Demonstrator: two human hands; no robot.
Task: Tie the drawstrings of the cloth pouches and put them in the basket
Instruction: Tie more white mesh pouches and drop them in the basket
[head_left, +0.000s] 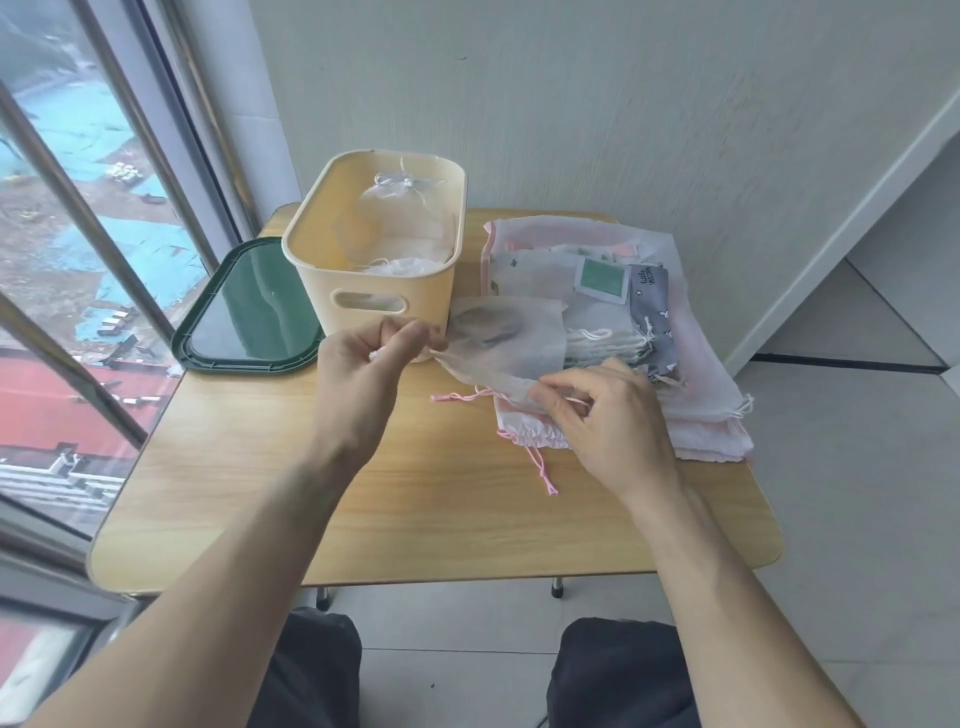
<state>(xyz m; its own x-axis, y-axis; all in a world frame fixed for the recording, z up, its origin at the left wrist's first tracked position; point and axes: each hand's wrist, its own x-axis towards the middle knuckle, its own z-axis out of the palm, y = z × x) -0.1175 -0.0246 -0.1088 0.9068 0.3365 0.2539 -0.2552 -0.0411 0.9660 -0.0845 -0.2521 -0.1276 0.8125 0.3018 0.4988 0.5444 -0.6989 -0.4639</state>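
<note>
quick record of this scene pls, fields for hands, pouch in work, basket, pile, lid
left hand: pinches one end of the sheer pouch
right hand: pinches the other end
sheer pouch: held between both hands
basket: cream, holds tied pouches
pile of pouches: right of basket
green lid: left of basket
table: wooden

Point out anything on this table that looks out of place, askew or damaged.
Nothing looks damaged or spilled. The dark green lid lies off the cream basket, beside it, overhanging the table edge slightly. The pouch pile is loosely stacked, pink drawstrings trailing out.
</note>
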